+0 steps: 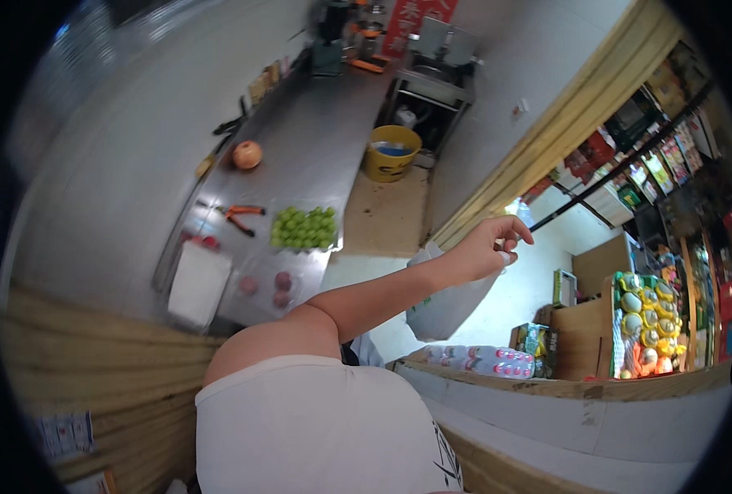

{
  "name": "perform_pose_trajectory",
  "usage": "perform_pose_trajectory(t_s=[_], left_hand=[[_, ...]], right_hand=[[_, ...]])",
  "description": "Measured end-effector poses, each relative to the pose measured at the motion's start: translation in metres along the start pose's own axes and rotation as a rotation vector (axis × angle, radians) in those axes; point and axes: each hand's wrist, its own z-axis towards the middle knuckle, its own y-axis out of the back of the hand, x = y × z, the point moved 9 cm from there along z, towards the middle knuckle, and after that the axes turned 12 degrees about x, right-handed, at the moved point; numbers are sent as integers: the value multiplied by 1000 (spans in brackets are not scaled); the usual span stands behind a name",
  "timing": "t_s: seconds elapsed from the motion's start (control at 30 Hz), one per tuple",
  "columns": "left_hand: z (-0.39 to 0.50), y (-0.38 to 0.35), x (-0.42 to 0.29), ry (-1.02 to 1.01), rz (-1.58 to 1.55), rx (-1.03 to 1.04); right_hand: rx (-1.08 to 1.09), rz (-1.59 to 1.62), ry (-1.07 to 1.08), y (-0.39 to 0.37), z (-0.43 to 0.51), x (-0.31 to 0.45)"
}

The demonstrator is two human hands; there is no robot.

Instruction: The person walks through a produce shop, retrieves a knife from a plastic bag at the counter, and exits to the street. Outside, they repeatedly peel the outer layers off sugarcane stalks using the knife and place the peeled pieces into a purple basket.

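Observation:
My left hand reaches out to the right on a stretched arm. Its fingers are curled, and a white strip, apparently a handle of the white plastic bag, shows at them. The bag hangs below and partly behind the forearm; its contents cannot be told. Close to the fingertips is the end of a long black rod; whether they touch is unclear. My right hand is out of view. On the steel counter to the left lie green grapes in a clear tray, orange-handled pliers or shears and a large round fruit.
A yellow bucket stands beside the counter, near a sink unit. Reddish round fruits and a white tray or box are at the counter's near end. Packed bottles and displayed yellow-wrapped fruit are beyond a low ledge.

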Motion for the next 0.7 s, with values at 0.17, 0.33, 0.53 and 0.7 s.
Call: perform_pose_trajectory(t_s=[0.17, 0.33, 0.53, 0.7], left_hand=[[105, 46, 50, -103, 21, 19], [172, 77, 93, 2, 67, 190], [239, 98, 143, 104, -3, 384], [261, 60, 214, 270, -101, 654]], right_hand=[[-322, -213, 63, 71, -16, 29], [-811, -330, 90, 133, -168, 91], [-1323, -300, 106, 77, -435, 100], [-1517, -93, 75, -13, -537, 16]])
